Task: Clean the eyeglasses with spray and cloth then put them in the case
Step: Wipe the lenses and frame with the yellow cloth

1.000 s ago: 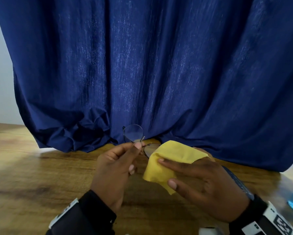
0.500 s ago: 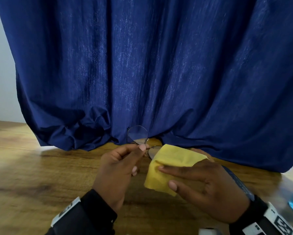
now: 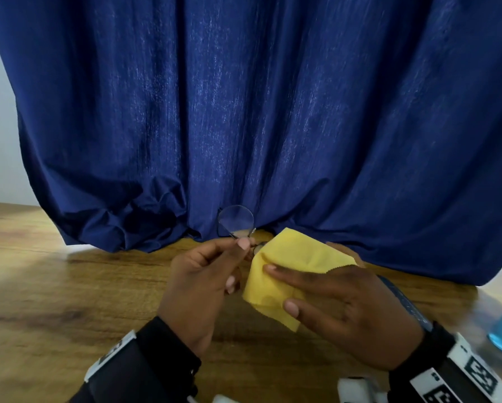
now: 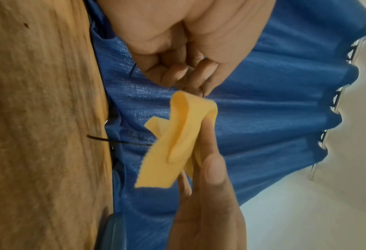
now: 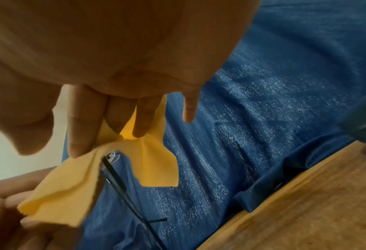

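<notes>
At frame centre, thin round wire-rimmed eyeglasses [image 3: 238,225], now raised slightly, are pinched by the left hand [image 3: 198,283]; one lens is wrapped in the yellow microfibre cloth [image 3: 287,269] gripped by the right hand [image 3: 345,309]; wiping appears under way.

We see both arms in black sleeves, the left sleeve [image 3: 145,370] ending in a snug dark cuff near the wrist. A white band [image 3: 110,356] with dark printed marks wraps the left forearm, and a white band [image 3: 476,376] with bold black square-code markings wraps the right wrist. A blue strap [image 3: 403,303] runs along the right hand's far edge.
</notes>
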